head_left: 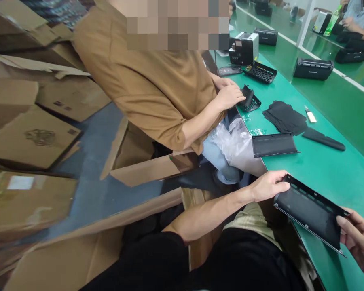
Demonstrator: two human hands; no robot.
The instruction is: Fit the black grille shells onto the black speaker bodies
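Observation:
I hold a flat black plastic panel between both hands, over the near edge of the green table. My left hand grips its left end with thumb and fingers closed on it. Gripping the panel's right end is my right hand, at the frame's lower right. The panel is tilted, with small slots along its upper edge.
A second black panel lies on the table, near a stack of black sheets and a long black strip. A seated co-worker in a brown shirt handles a black part. Cardboard boxes crowd the floor at left.

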